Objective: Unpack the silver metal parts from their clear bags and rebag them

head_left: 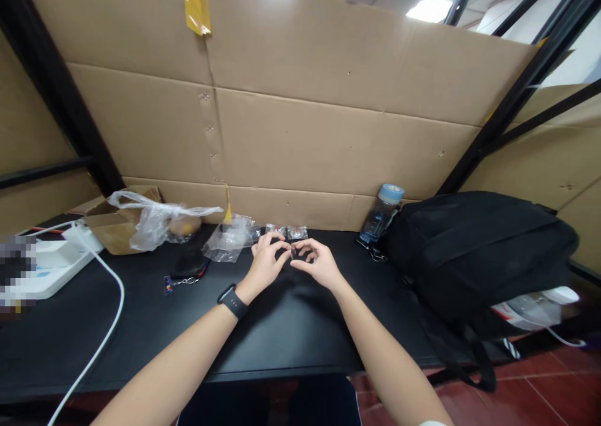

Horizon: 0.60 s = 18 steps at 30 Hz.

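Above the middle of the black table [291, 344], my left hand [267, 262] and my right hand [320, 264] meet fingertip to fingertip. Between them is a small, thin, dark brown piece [293, 251], seen nearly edge-on and too small to name. The thumb and fingers of each hand close on it from either side. A dark watch [233, 301] is on my left wrist. Just beyond my hands lie two small clear packets, one partly behind my left fingers and the other packet [297, 232] more to the right. Crumpled clear plastic bags [230, 239] lie left of my left hand.
At the left are a white power strip [51, 266] with a white cable [119, 297], an open cardboard box [110, 228], a tied plastic bag [157, 222] and a black pouch [188, 260]. A blue-lidded bottle [381, 213] and black backpack [474, 257] stand right. Cardboard wall [300, 119] behind.
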### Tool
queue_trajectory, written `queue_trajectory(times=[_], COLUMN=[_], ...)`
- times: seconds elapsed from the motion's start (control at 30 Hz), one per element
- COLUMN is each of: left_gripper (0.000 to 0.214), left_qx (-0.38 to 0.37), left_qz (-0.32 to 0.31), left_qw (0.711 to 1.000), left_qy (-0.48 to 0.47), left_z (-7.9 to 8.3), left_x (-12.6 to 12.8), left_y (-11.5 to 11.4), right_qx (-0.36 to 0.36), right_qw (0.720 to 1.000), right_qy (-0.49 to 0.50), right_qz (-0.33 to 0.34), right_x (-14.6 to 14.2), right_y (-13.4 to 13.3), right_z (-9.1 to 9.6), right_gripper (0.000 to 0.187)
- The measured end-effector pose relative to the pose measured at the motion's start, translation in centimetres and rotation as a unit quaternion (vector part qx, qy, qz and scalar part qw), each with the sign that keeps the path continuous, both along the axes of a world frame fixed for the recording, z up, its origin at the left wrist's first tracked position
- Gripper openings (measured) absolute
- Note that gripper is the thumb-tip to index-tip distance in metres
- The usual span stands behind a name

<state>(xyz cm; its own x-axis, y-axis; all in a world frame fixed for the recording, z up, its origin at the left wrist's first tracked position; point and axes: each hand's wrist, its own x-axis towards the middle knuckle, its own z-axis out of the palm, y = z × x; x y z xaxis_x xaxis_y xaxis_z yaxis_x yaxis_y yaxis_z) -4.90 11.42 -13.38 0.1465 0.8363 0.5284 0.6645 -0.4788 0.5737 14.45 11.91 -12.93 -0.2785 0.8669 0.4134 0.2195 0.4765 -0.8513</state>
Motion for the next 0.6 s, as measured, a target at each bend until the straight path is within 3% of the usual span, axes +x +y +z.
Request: queue_trajectory(times=[0.33,0.6], left_gripper=[0.011,0.012], left_qx=[0.041,0.029], left_qz=[-0.026,-0.071], left_qw=[0.999,0.997], left_qy=[0.006,-0.023], left_z=[0.46,0.32], left_x=[-0.02,0.11], left_y=[-0.35,-0.16], right_qx=[0.014,-0.007], right_qw=[1.000,1.000], right_qy=[0.001,0.020], right_qz=[-0.025,-0.010], right_x=[0.01,0.05], right_y=[0.29,0.17], right_z=[-0.52,-0.12], right_gripper=[0.041,0.043])
